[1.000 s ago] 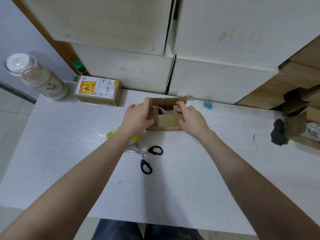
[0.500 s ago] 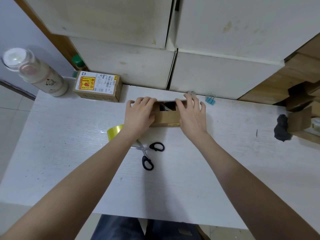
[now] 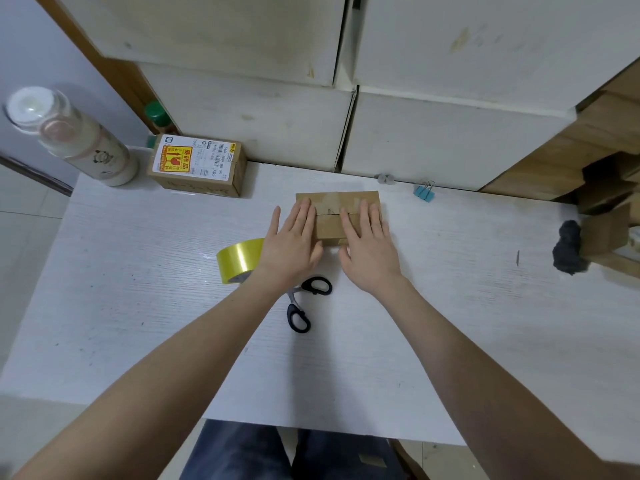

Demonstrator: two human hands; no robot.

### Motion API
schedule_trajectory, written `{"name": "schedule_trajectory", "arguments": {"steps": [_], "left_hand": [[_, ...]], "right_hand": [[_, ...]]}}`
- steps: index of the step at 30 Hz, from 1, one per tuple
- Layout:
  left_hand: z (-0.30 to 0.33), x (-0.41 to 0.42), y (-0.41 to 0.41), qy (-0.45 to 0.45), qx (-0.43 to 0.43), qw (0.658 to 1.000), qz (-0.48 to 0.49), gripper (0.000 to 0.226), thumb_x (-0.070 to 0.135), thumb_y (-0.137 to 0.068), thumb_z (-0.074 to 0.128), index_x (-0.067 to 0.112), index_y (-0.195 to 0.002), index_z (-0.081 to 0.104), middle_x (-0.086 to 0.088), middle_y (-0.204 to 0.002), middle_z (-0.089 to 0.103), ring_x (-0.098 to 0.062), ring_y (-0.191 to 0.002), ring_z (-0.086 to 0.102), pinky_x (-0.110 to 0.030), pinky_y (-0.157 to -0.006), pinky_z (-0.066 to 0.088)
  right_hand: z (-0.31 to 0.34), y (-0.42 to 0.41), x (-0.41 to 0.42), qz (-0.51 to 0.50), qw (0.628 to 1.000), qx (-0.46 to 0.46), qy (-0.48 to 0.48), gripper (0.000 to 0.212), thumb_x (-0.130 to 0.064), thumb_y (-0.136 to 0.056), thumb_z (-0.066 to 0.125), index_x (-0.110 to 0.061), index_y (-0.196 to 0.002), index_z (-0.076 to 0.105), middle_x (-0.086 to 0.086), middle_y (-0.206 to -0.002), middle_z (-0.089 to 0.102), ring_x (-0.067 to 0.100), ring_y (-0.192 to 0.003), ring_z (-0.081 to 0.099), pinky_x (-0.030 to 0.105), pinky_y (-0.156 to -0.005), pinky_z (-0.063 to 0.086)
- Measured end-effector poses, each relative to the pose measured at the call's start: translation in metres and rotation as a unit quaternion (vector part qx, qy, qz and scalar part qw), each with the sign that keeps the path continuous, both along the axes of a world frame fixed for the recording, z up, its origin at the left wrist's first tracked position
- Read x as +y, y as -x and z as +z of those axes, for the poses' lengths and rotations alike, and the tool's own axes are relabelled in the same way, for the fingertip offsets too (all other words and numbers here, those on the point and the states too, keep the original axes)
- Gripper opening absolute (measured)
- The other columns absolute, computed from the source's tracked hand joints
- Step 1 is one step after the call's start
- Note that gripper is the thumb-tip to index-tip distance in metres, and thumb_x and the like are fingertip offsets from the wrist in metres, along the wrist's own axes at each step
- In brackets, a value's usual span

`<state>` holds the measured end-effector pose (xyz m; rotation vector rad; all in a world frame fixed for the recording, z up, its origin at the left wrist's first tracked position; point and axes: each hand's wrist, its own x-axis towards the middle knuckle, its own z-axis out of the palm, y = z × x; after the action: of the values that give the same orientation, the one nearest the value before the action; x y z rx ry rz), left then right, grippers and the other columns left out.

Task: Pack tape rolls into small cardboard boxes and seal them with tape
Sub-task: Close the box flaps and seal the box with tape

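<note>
A small brown cardboard box [image 3: 330, 221] lies on the white table [image 3: 138, 306] with its two top flaps folded down, meeting along a middle seam. My left hand [image 3: 294, 244] presses flat on the left part of the lid with straight fingers. My right hand [image 3: 369, 247] presses flat on the right part in the same way. What is inside the box is hidden. A yellow tape roll [image 3: 239, 259] stands on edge just left of my left wrist. Black-handled scissors [image 3: 304, 303] lie under my left forearm, toward the near side.
A labelled cardboard parcel [image 3: 199, 168] and a pale bottle [image 3: 72, 140] stand at the far left. A blue binder clip [image 3: 425, 192] lies by the white cabinet fronts [image 3: 450, 140]. A dark cloth [image 3: 568, 251] and brown cartons [image 3: 606, 233] sit at the right edge.
The box's top flaps went from open to folded shut. Both hands moved from the flaps' sides to lying flat on the lid.
</note>
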<state>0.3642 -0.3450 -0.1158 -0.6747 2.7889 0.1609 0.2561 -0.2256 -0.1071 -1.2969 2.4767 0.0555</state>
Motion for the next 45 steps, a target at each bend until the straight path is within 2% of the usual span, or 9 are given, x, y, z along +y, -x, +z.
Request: {"name": "schedule_trajectory", "arguments": {"steps": [7, 11, 15, 20, 23, 28, 34, 40, 45], "left_hand": [[0.004, -0.003, -0.001, -0.035, 0.006, 0.999, -0.001, 0.069, 0.04, -0.096, 0.029, 0.01, -0.152, 0.001, -0.004, -0.16, -0.004, -0.014, -0.147, -0.003, -0.044, -0.115, -0.013], [0.022, -0.027, -0.007, -0.159, 0.09, 0.983, 0.029, 0.054, 0.029, -0.092, 0.041, 0.02, -0.145, 0.033, 0.006, -0.157, 0.021, -0.012, -0.143, 0.018, -0.043, -0.117, -0.009], [0.032, -0.047, -0.027, -0.206, 0.134, 0.967, 0.07, 0.051, 0.037, -0.092, 0.051, 0.023, -0.14, 0.039, 0.004, -0.151, 0.03, -0.02, -0.132, 0.039, -0.042, -0.112, 0.024], [0.04, -0.058, -0.053, -0.27, 0.017, 0.952, 0.14, 0.079, 0.048, -0.082, 0.064, 0.027, -0.146, 0.023, -0.005, -0.135, 0.047, -0.025, -0.116, 0.052, -0.042, -0.095, 0.045], [0.046, -0.063, -0.062, -0.312, 0.011, 0.935, 0.17, 0.075, 0.043, -0.08, 0.068, 0.027, -0.143, 0.029, -0.009, -0.11, 0.059, -0.025, -0.1, 0.057, -0.038, -0.089, 0.048], [0.064, -0.077, -0.084, -0.366, 0.08, 0.906, 0.198, 0.075, 0.043, -0.077, 0.074, 0.039, -0.139, 0.031, -0.006, -0.113, 0.058, -0.025, -0.104, 0.055, -0.034, -0.087, 0.045], [0.11, -0.084, -0.089, -0.492, 0.23, 0.814, 0.205, 0.086, 0.015, -0.077, 0.077, 0.03, -0.144, 0.026, -0.003, -0.107, 0.063, -0.012, -0.081, 0.063, -0.019, -0.07, 0.049], [0.174, -0.076, -0.073, -0.52, 0.332, 0.777, 0.124, 0.1, -0.006, -0.077, 0.072, 0.026, -0.149, 0.012, 0.001, -0.093, 0.06, -0.006, -0.074, 0.063, -0.019, -0.065, 0.051], [0.236, -0.07, -0.065, -0.485, 0.387, 0.783, 0.042, 0.094, -0.002, -0.079, 0.072, 0.024, -0.149, 0.015, -0.017, -0.106, 0.062, -0.019, -0.09, 0.058, -0.04, -0.09, 0.045]], "right_hand": [[0.003, -0.001, -0.008, -0.015, 0.999, -0.026, -0.03, 0.076, -0.038, -0.095, 0.044, -0.016, -0.153, 0.001, 0.019, -0.159, -0.009, 0.035, -0.146, -0.011, 0.044, -0.12, -0.002], [0.022, 0.005, -0.019, -0.11, 0.984, -0.13, 0.056, 0.065, -0.028, -0.087, 0.055, -0.018, -0.147, 0.033, 0.012, -0.15, 0.022, 0.03, -0.141, 0.014, 0.046, -0.115, 0.019], [0.036, 0.005, -0.029, -0.206, 0.938, -0.22, 0.172, 0.051, -0.018, -0.084, 0.055, -0.012, -0.134, 0.05, 0.005, -0.138, 0.038, 0.025, -0.132, 0.032, 0.043, -0.113, 0.024], [0.042, -0.023, -0.03, -0.175, 0.943, -0.17, 0.229, 0.048, -0.01, -0.082, 0.056, -0.012, -0.13, 0.054, 0.006, -0.147, 0.037, 0.023, -0.135, 0.03, 0.037, -0.113, 0.02], [0.044, -0.048, -0.032, -0.155, 0.941, -0.154, 0.259, 0.042, -0.007, -0.082, 0.055, -0.01, -0.124, 0.058, 0.007, -0.131, 0.044, 0.023, -0.123, 0.037, 0.031, -0.104, 0.031], [0.054, -0.075, -0.039, -0.193, 0.922, -0.225, 0.248, 0.015, -0.01, -0.089, 0.049, -0.008, -0.096, 0.062, 0.004, -0.091, 0.06, 0.02, -0.084, 0.056, 0.031, -0.075, 0.045], [0.088, -0.095, -0.067, -0.303, 0.796, -0.468, 0.235, 0.041, -0.031, -0.1, 0.034, -0.008, -0.081, 0.064, 0.004, -0.071, 0.067, 0.016, -0.058, 0.064, 0.022, -0.057, 0.045], [0.155, -0.087, -0.087, -0.289, 0.675, -0.541, 0.409, 0.023, -0.034, -0.097, 0.048, -0.022, -0.091, 0.067, -0.002, -0.082, 0.069, 0.009, -0.071, 0.066, 0.023, -0.065, 0.049], [0.214, -0.081, -0.075, -0.164, 0.681, -0.497, 0.513, 0.024, -0.009, -0.086, 0.062, -0.021, -0.107, 0.066, 0.003, -0.103, 0.071, 0.017, -0.1, 0.066, 0.027, -0.084, 0.051]]}}
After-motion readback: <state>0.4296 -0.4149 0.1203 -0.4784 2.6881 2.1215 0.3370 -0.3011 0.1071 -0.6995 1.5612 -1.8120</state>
